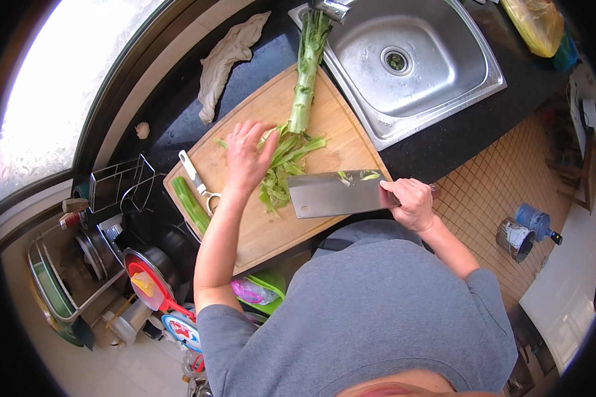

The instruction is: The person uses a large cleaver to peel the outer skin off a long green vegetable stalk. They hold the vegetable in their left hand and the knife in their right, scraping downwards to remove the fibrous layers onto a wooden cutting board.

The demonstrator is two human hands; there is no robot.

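Note:
My right hand (411, 202) grips the handle of a broad cleaver (337, 196), its blade held flat above the near edge of the wooden cutting board (273, 238). Bits of green peel cling to the blade. My left hand (251, 154) has its fingers apart, beside a heap of green peelings (285, 164); whether the fingertips touch it I cannot tell. A thick celtuce stem (305, 84) lies across the board's far corner, its leafy end beside the sink. At the left edge are a peeled green stem piece (189, 204) and a white-handled peeler (193, 171).
A steel sink (477, 99) adjoins the board on the right, under a faucet (332, 9). Behind the board lie a crumpled cloth (228, 64) and a garlic bulb (142, 130). A wire rack (121, 183) and a red strainer (146, 278) are at left.

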